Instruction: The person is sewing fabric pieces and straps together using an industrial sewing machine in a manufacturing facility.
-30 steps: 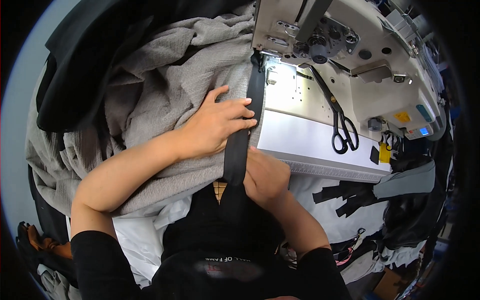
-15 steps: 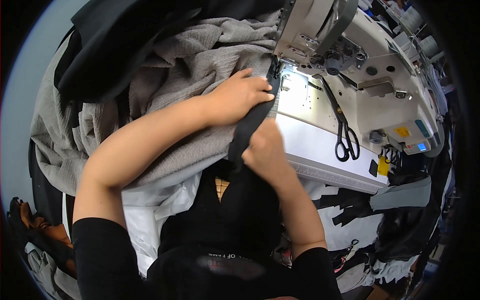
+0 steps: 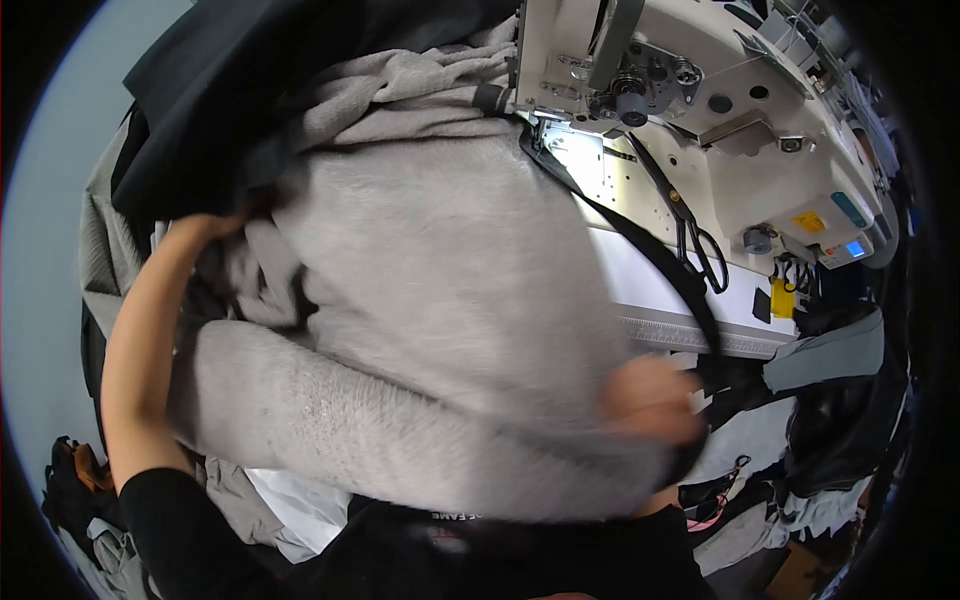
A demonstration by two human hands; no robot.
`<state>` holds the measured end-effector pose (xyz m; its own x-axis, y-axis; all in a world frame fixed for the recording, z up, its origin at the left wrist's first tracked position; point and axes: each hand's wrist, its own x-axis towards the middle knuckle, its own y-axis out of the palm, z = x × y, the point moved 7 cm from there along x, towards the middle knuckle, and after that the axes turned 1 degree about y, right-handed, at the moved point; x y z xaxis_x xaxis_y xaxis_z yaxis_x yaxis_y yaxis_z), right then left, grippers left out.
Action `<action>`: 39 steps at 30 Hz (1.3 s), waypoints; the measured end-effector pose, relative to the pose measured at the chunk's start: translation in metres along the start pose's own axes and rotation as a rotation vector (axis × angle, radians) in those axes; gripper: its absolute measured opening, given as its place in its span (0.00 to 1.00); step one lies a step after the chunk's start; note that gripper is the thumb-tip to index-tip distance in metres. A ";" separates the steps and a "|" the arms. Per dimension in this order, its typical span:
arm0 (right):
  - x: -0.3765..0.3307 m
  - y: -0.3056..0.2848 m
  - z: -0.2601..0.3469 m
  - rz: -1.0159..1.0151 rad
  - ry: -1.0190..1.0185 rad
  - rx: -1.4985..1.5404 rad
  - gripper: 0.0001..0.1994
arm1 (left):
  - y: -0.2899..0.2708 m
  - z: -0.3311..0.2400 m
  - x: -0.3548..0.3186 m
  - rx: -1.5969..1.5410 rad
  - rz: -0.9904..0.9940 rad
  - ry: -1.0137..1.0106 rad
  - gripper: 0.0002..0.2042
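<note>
Right hand is low and close to the body, blurred; it seems closed on the edge of the grey fabric and the end of the black strap, but I cannot tell how tightly. Left hand is farther out, fingers curled into the folds of the same fabric. It lies across the lap and up onto the table. I judge it soft, thick and floppy, light for its bulk; better to hold it bunched at the edges. Beyond, the strap runs under the sewing machine, scissors beside it.
</note>
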<state>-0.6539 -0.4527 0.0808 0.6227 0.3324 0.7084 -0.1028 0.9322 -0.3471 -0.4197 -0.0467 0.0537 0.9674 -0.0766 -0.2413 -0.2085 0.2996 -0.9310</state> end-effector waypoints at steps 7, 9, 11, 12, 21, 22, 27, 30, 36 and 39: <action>-0.041 0.101 -0.012 0.133 0.037 -0.233 0.14 | -0.023 -0.044 0.084 0.056 -0.321 0.010 0.24; -0.049 0.100 -0.017 0.138 0.124 -0.274 0.15 | -0.058 -0.154 0.043 0.263 0.061 0.128 0.12; -0.051 0.096 -0.018 0.120 0.194 -0.305 0.16 | -0.071 -0.227 -0.034 -0.088 -0.370 0.577 0.22; -0.049 0.097 -0.014 0.125 0.184 -0.285 0.16 | -0.060 -0.248 -0.074 -0.132 -0.566 0.841 0.28; -0.057 0.082 -0.009 0.256 0.133 -0.331 0.18 | -0.026 -0.312 -0.128 -0.443 -0.578 0.940 0.25; -0.064 0.081 -0.009 0.271 0.153 -0.350 0.18 | -0.025 -0.306 -0.133 -0.374 -0.614 0.885 0.25; -0.073 0.078 -0.017 0.206 0.161 -0.281 0.19 | -0.014 -0.309 -0.154 -0.228 -0.655 0.853 0.26; -0.072 0.077 -0.017 0.177 0.151 -0.282 0.19 | -0.015 -0.313 -0.156 -0.268 -0.627 0.865 0.27; -0.061 0.068 -0.029 0.161 0.165 -0.328 0.07 | -0.014 -0.312 -0.143 -0.354 -0.666 0.863 0.26; -0.044 0.058 -0.037 0.078 0.141 -0.373 0.08 | -0.014 -0.308 -0.126 -0.469 -0.653 0.872 0.25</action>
<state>-0.6588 -0.4187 0.0065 0.7273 0.3524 0.5889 0.1191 0.7803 -0.6140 -0.5829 -0.3338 0.0125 0.5231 -0.7624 0.3810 0.0804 -0.4009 -0.9126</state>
